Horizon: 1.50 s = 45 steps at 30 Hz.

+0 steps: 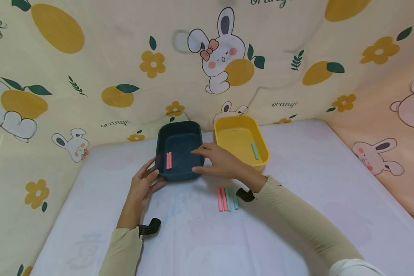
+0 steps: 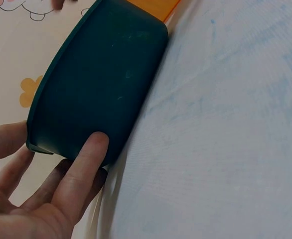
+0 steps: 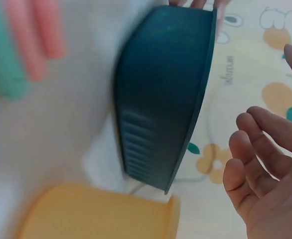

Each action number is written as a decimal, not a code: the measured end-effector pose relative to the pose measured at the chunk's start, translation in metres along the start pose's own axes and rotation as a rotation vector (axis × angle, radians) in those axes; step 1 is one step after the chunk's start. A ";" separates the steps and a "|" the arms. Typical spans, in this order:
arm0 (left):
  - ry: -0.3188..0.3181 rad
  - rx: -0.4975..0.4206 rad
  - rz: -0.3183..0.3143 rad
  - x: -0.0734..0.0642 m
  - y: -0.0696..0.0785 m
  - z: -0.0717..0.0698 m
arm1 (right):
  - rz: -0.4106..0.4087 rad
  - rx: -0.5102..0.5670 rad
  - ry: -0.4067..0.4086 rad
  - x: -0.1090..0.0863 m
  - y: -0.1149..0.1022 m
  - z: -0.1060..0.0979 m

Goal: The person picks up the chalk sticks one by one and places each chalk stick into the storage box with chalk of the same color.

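My left hand (image 1: 143, 186) holds the near left corner of a dark teal bin (image 1: 179, 177), with a finger (image 2: 81, 172) pressed along the outer wall. Two pink chalk-like sticks (image 1: 169, 160) lie side by side in that bin. Above the bin's right rim hovers my right hand (image 1: 218, 160), empty, its thumb and fingers apart; the right wrist view also shows nothing in its fingers. On the cloth below it, two pink sticks (image 1: 222, 199) and two green sticks (image 1: 235, 198) lie roughly parallel. A single green stick (image 1: 255, 151) is in the yellow bin (image 1: 232, 132).
The yellow bin stands just right of the teal one, both close to the back edge of the white cloth-covered table (image 1: 193, 245). A printed curtain (image 1: 124, 50) rises behind. Each wrist wears a black band mount (image 1: 150, 227).
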State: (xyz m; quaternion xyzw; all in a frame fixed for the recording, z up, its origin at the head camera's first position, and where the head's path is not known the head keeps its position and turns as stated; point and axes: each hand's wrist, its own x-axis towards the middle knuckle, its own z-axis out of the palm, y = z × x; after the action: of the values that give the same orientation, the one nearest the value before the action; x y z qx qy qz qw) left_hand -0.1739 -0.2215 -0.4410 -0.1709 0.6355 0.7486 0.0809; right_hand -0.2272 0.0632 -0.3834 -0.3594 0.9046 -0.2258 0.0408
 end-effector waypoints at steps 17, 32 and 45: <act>0.001 0.086 0.064 -0.004 -0.003 0.001 | 0.056 -0.106 -0.078 -0.098 0.019 0.011; 0.001 0.073 0.054 -0.001 -0.002 0.000 | 0.045 -0.196 -0.090 -0.103 0.019 0.028; -0.007 0.063 0.075 -0.002 -0.003 -0.002 | 0.050 -0.234 -0.063 -0.102 0.021 0.038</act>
State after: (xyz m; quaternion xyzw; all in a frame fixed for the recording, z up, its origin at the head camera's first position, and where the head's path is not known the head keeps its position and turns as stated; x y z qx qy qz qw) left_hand -0.1712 -0.2227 -0.4431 -0.1419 0.6645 0.7312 0.0604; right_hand -0.1563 0.1304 -0.4352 -0.3458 0.9317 -0.1062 0.0328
